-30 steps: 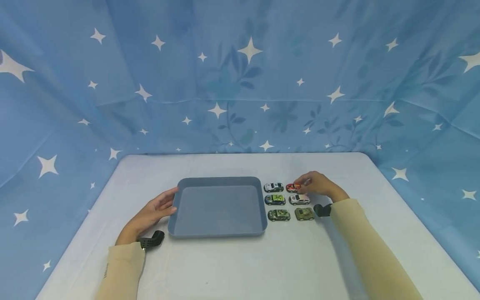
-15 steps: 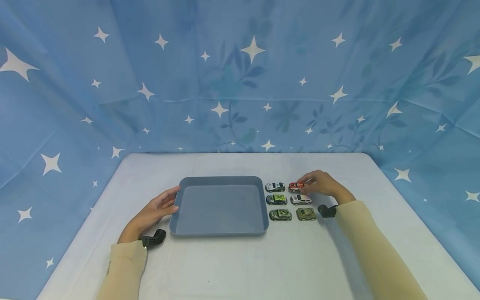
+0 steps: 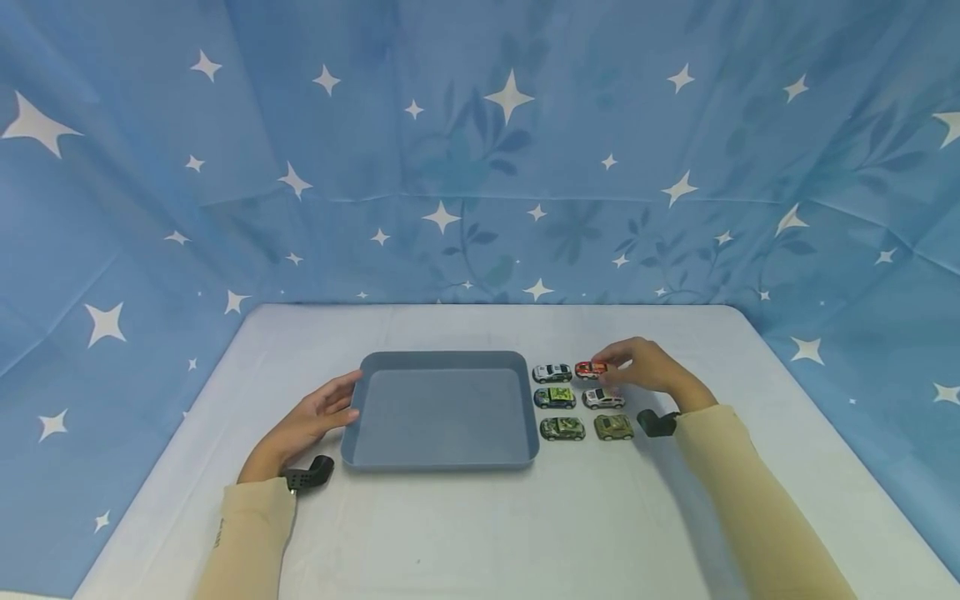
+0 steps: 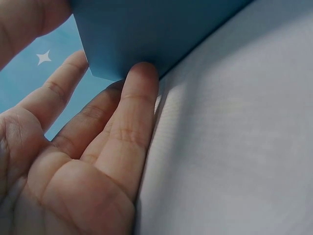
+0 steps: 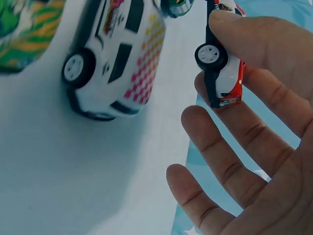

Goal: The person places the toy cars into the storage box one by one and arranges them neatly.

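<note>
My right hand (image 3: 641, 365) pinches a small red-and-white toy car (image 3: 590, 370) between thumb and fingers, at the far right of a cluster of toy cars. In the right wrist view this red car (image 5: 228, 81) shows its side and a wheel, the thumb lying over its upper part. Close to it stands a white toy car (image 3: 603, 398) with a checked pattern. My left hand (image 3: 311, 421) rests its fingers on the left side of a grey-blue tray (image 3: 442, 461). In the left wrist view, a fingertip touches the tray's wall (image 4: 122, 39).
Beside the tray's right edge sit a white-and-black toy car (image 3: 552, 373), a green-and-blue one (image 3: 555, 397) and a camouflage one (image 3: 562, 428). An olive toy car (image 3: 614, 427) is nearest the right sleeve. All stand on a white table (image 3: 480, 533) before a blue starry curtain (image 3: 450, 167).
The red toy car has moved slightly away from me, toward the table's back, in my right hand. My left hand stays at the tray, and the view has shifted a little.
</note>
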A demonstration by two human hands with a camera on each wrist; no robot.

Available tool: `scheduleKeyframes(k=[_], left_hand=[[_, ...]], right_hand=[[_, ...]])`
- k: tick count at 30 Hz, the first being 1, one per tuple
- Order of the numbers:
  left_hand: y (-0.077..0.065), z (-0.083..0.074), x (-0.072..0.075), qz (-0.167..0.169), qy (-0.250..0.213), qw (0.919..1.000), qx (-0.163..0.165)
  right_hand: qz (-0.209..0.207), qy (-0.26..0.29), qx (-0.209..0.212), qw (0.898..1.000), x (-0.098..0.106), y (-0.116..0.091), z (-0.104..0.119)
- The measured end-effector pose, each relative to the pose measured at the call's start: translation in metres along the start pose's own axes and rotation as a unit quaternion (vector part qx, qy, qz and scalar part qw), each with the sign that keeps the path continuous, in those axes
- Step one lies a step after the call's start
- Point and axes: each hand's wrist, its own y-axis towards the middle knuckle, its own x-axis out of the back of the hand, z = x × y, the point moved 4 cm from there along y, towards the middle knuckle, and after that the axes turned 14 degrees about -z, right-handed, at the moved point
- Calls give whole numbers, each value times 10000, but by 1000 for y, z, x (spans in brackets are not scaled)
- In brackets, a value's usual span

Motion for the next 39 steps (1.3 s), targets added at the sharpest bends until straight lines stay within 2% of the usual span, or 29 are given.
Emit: scheduleKeyframes(k=[13,21,33,39], left_hand=[[0,-1,1,55,53,10000,-9],[0,-1,1,89,29,10000,2],[1,-1,1,113,-49,9999,-44],[1,0,2,105,-44,9999,-48]], right_hand=[[-28,171,298,9994,-8,-1,17],[-27,296,672,9973,-15,1,28],[-50,407,782,9961,-28,4,43],[-21,570,978,9936,-35,4,51]])
